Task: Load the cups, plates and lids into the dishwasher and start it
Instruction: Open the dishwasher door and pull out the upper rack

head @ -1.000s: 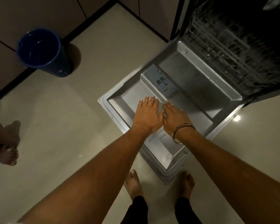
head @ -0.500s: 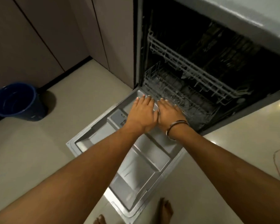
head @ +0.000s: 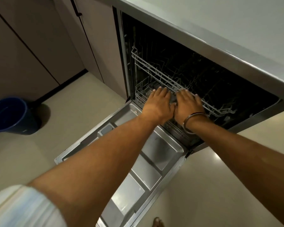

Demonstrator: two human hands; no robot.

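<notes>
The built-in dishwasher [head: 195, 89] with its steel-lined door [head: 156, 154] dropped flat is seen under the grey counter. Its grey wire lower rack [head: 141, 94], judged light, stiff and free-rolling, would best be taken by the front rail. Over that rail the left hand [head: 157, 104] and the bangled right hand [head: 188, 104] are laid, fingers extended; whether anything is grasped cannot be told. The dark interior hides any cups, plates or lids.

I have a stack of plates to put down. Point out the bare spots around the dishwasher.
Free: the counter above the dishwasher, and the floor between the bucket and the door. Crowded: both hands fill the front of the lower rack, arms crossing over the door.
</notes>
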